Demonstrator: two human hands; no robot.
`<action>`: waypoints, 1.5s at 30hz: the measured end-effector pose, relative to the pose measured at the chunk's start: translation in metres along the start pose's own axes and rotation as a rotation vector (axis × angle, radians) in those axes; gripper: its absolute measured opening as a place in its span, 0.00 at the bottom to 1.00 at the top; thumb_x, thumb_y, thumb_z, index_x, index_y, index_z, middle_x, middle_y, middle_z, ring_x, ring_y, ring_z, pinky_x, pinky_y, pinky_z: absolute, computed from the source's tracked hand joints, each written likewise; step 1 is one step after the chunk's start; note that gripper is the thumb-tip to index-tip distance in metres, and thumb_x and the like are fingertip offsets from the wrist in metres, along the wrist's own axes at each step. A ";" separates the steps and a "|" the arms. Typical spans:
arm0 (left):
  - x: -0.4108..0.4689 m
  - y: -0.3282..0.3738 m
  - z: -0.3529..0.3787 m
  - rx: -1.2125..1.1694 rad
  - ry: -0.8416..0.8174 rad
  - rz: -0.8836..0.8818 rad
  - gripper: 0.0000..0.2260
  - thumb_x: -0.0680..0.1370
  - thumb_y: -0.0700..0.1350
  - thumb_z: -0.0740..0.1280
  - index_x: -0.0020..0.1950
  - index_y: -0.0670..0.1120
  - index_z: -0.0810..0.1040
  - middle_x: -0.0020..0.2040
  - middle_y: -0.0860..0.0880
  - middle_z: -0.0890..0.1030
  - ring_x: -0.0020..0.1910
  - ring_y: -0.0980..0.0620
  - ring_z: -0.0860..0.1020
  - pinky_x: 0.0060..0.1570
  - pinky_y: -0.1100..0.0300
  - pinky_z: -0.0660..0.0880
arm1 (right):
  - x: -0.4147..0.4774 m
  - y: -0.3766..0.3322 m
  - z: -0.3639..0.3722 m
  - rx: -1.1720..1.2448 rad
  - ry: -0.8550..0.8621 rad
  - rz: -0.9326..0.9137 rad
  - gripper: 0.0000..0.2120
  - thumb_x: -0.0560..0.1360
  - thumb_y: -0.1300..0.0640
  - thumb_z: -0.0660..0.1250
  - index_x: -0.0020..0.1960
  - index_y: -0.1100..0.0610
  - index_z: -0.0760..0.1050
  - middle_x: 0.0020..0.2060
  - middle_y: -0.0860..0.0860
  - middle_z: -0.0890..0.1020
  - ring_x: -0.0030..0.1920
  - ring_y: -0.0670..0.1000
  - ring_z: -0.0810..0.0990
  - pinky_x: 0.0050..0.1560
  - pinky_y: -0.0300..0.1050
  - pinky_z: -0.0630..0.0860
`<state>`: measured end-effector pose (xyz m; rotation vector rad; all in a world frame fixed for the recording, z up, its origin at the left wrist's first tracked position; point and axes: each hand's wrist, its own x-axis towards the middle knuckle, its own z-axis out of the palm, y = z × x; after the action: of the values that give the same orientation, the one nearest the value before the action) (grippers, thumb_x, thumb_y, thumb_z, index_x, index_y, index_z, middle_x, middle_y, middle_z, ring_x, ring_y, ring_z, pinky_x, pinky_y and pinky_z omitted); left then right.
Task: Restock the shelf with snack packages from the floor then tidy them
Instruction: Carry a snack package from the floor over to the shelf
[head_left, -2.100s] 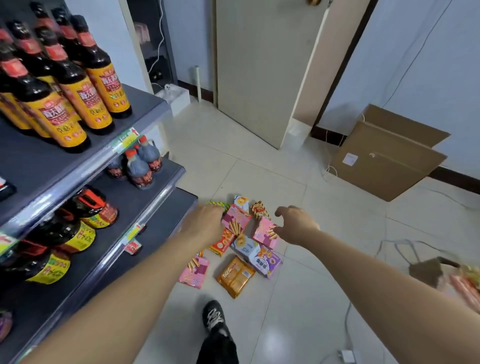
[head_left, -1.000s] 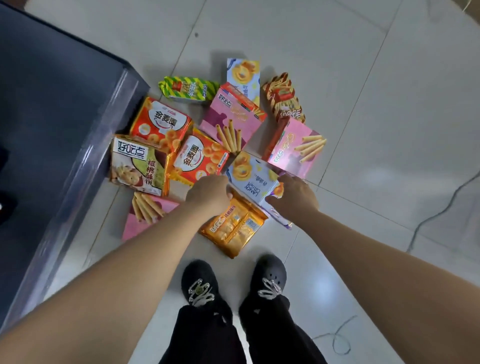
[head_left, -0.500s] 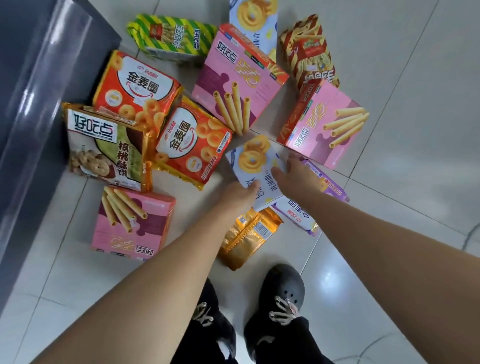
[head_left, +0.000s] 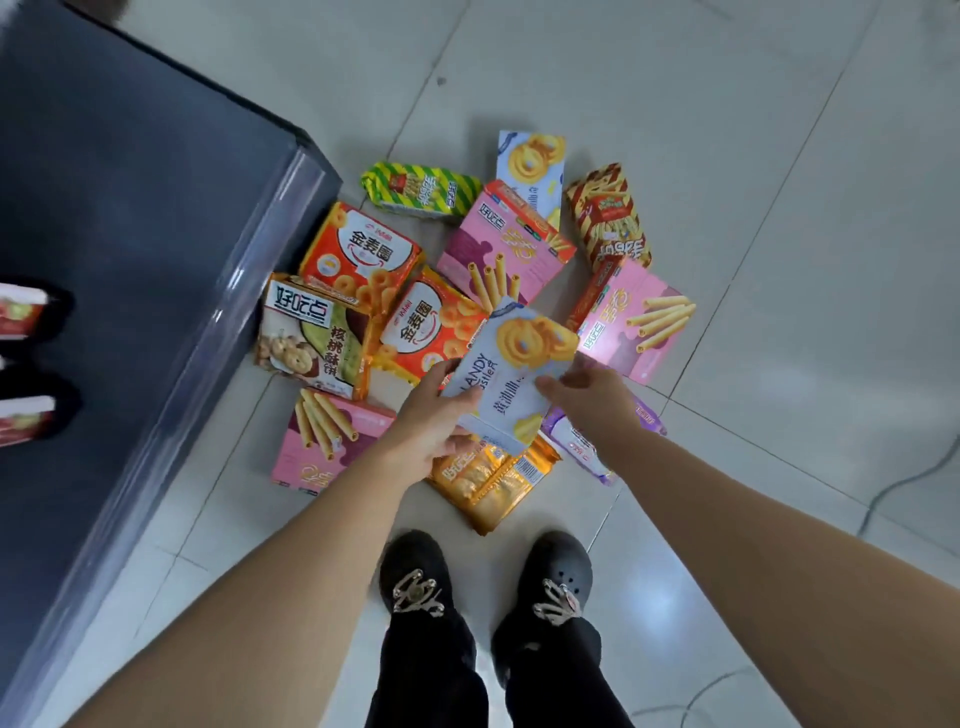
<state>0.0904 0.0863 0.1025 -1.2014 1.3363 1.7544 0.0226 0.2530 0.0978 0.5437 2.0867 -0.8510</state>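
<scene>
Snack packages lie in a heap on the white tiled floor (head_left: 727, 156), just beside the dark grey metal shelf (head_left: 130, 234). 1 of them, a pale blue cardboard cookie box (head_left: 514, 364), is held tilted above the heap. The left hand (head_left: 431, 421) pinches its left edge with thumb and fingers. The right hand (head_left: 592, 395) holds its right edge, fingers curled round it.

I think this is the picking-up step, with this box being the 1 to go up. Next, the box has to swing left and be set flat on the bare shelf board.

Under the box sit a shiny gold cookie bag (head_left: 493, 478) and a small purple pack (head_left: 576, 447). Near them are 3 pink boxes of wafer rolls, 1 at the right (head_left: 639, 322), and 2 orange ring-snack bags, 1 by the shelf (head_left: 358, 249). A second pale blue box (head_left: 530, 166) lies at the far side.

The 2 black shoes (head_left: 415, 571) stand close to the gold bag, so a step could squash it. The shelf's front edge sticks out, and the box could bump it.
</scene>
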 end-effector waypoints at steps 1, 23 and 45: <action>-0.013 0.011 -0.007 0.011 -0.014 0.001 0.10 0.80 0.44 0.65 0.58 0.57 0.72 0.51 0.50 0.79 0.45 0.46 0.78 0.45 0.52 0.78 | -0.010 -0.012 -0.007 0.041 0.048 -0.016 0.18 0.72 0.48 0.71 0.56 0.57 0.75 0.48 0.52 0.80 0.47 0.54 0.77 0.48 0.49 0.75; -0.314 0.119 -0.070 -0.031 0.839 0.459 0.13 0.81 0.49 0.59 0.50 0.42 0.77 0.45 0.45 0.80 0.41 0.48 0.77 0.35 0.58 0.70 | -0.268 -0.225 -0.064 0.192 -0.106 -0.508 0.18 0.75 0.56 0.70 0.65 0.52 0.77 0.52 0.50 0.83 0.49 0.47 0.80 0.47 0.35 0.77; -0.665 -0.078 -0.173 -0.547 1.439 0.509 0.12 0.81 0.49 0.58 0.39 0.54 0.74 0.31 0.46 0.73 0.33 0.46 0.71 0.34 0.56 0.68 | -0.644 -0.231 0.073 -0.180 -0.619 -1.105 0.18 0.76 0.57 0.69 0.65 0.50 0.76 0.54 0.49 0.81 0.47 0.46 0.79 0.48 0.37 0.76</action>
<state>0.4701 -0.0231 0.6693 -2.9556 2.0607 1.5141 0.2941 -0.0124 0.6711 -0.9689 1.7308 -1.1849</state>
